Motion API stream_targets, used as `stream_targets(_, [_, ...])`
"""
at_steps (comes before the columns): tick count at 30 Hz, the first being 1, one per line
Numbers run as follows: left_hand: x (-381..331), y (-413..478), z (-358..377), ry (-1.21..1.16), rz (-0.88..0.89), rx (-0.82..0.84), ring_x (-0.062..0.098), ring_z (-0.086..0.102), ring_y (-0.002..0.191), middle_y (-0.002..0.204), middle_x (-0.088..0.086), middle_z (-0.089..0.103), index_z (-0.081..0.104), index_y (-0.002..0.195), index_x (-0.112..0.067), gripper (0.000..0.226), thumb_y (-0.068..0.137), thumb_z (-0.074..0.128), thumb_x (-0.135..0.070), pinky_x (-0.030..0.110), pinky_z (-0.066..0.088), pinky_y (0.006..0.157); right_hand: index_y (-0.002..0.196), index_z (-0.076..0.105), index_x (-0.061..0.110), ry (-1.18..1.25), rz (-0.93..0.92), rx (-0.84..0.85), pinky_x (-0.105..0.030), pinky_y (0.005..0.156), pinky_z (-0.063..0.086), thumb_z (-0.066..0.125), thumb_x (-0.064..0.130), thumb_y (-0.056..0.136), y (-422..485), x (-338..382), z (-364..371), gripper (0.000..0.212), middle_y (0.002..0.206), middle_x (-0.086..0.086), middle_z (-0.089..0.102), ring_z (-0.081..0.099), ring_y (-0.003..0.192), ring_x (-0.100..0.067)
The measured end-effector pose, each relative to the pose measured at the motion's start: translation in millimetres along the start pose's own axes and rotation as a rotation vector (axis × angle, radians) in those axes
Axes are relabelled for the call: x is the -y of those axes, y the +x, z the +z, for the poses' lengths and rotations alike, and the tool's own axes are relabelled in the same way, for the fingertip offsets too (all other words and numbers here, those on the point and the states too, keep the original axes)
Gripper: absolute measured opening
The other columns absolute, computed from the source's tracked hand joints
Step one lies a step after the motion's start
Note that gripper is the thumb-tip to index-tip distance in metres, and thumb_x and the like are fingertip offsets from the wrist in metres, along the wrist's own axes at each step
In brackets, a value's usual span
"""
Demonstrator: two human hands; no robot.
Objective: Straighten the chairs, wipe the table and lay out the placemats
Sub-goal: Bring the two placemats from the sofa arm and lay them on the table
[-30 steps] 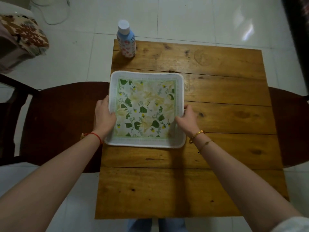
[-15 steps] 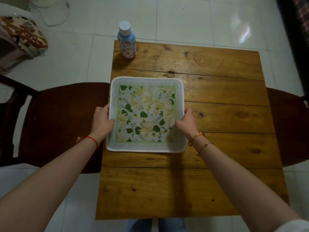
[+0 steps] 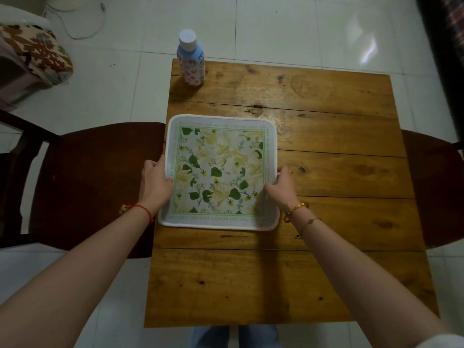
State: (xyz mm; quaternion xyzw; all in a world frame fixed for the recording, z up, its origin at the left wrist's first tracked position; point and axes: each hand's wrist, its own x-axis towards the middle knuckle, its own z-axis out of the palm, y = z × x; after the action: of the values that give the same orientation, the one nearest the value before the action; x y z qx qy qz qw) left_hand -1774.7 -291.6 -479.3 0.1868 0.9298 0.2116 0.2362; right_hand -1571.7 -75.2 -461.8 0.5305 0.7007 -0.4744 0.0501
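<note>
A square white placemat (image 3: 221, 172) printed with green leaves and yellow flowers lies flat on the left half of the wooden table (image 3: 339, 172). My left hand (image 3: 155, 183) grips the mat's left edge, thumb on top. At the right edge, my right hand (image 3: 281, 188) pinches the mat the same way. One dark wooden chair (image 3: 88, 182) stands at the table's left side with its seat pushed against the table edge. The other chair (image 3: 431, 187) is at the right side, partly cut off by the frame.
A pale blue bottle (image 3: 190, 62) with a white cap and pink pattern stands at the table's far left corner. A patterned cushion (image 3: 35, 51) sits on furniture at the far left. White tiled floor surrounds the table. My legs show below the near edge.
The placemat has slid a little toward me, away from the bottle, and its far edge now lies flat. Both hands stayed on its side edges.
</note>
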Motion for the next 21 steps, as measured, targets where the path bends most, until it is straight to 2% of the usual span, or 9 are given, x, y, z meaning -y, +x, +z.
stream_targets(2, [0, -1, 0, 0.003, -0.007, -0.001, 0.024, 0.05, 0.106, 0.109, 0.001, 0.037, 0.046, 0.135, -0.025, 0.052, 0.089, 0.06, -0.005, 0.031, 0.049, 0.077, 0.126, 0.043, 0.005, -0.025, -0.013, -0.026, -0.017, 0.058, 0.051, 0.059, -0.001, 0.09, 0, -2, 3, 0.04, 0.112, -0.004, 0.057, 0.061, 0.099, -0.018])
stream_targets(4, [0, -2, 0, 0.01, -0.009, -0.002, 0.025, 0.05, 0.107, 0.109, 0.002, 0.037, 0.046, 0.135, -0.022, 0.051, 0.089, 0.061, -0.006, 0.032, 0.049, 0.078, 0.124, 0.046, 0.005, -0.072, -0.027, -0.055, -0.027, 0.076, 0.057, 0.061, 0.004, 0.089, -1, -4, 6, 0.039, 0.118, -0.009, 0.058, 0.06, 0.109, -0.024])
stream_targets(6, [1, -4, 0, 0.015, -0.014, -0.012, 0.027, 0.05, 0.111, 0.113, 0.005, 0.04, 0.042, 0.139, -0.02, 0.055, 0.09, 0.06, -0.007, 0.036, 0.052, 0.083, 0.126, 0.047, 0.004, -0.167, -0.047, -0.085, -0.037, 0.096, 0.051, 0.061, 0.01, 0.088, -3, -6, 9, 0.042, 0.125, -0.012, 0.05, 0.05, 0.118, -0.026])
stream_targets(8, [1, -7, 0, 0.023, -0.041, -0.028, 0.029, 0.046, 0.119, 0.124, 0.01, 0.041, 0.032, 0.149, -0.017, 0.066, 0.09, 0.061, -0.008, 0.041, 0.05, 0.093, 0.129, 0.046, 0.003, -0.233, -0.08, -0.122, -0.044, 0.106, 0.042, 0.06, 0.016, 0.087, -7, -7, 11, 0.046, 0.129, -0.014, 0.044, 0.04, 0.124, -0.028])
stream_targets(10, [0, -12, 1, 0.038, -0.033, -0.069, 0.03, 0.038, 0.127, 0.136, 0.013, 0.039, 0.022, 0.154, -0.015, 0.075, 0.09, 0.062, -0.011, 0.043, 0.044, 0.1, 0.135, 0.042, 0.002, -0.208, -0.112, -0.145, -0.048, 0.11, 0.037, 0.058, 0.02, 0.087, -12, -7, 12, 0.053, 0.133, -0.014, 0.042, 0.036, 0.128, -0.029])
stream_targets(13, [-2, -23, 0, 0.021, 0.116, -0.101, 0.031, 0.029, 0.136, 0.149, 0.011, 0.032, 0.02, 0.155, -0.015, 0.079, 0.09, 0.065, -0.018, 0.046, 0.037, 0.106, 0.149, 0.03, 0.006, -0.15, -0.142, -0.116, -0.049, 0.117, 0.029, 0.055, 0.021, 0.09, -19, -7, 14, 0.066, 0.142, -0.011, 0.041, 0.03, 0.137, -0.028])
stream_targets(16, [-3, -28, 4, 0.053, 0.224, -0.001, 0.031, 0.016, 0.146, 0.16, 0.011, 0.021, 0.022, 0.155, -0.015, 0.078, 0.09, 0.066, -0.022, 0.051, 0.023, 0.115, 0.15, 0.03, 0.009, -0.154, -0.158, -0.101, -0.042, 0.115, 0.027, 0.054, 0.021, 0.091, -23, -7, 16, 0.064, 0.148, -0.009, 0.039, 0.028, 0.139, -0.025])
stream_targets(21, [-3, -32, 9, 0.108, 0.223, 0.058, 0.032, 0.009, 0.148, 0.163, 0.012, 0.012, 0.03, 0.152, -0.013, 0.073, 0.091, 0.066, -0.027, 0.049, 0.015, 0.117, 0.149, 0.032, 0.01, -0.144, -0.161, -0.097, -0.043, 0.113, 0.03, 0.056, 0.022, 0.09, -26, -5, 16, 0.065, 0.146, -0.007, 0.041, 0.029, 0.138, -0.025])
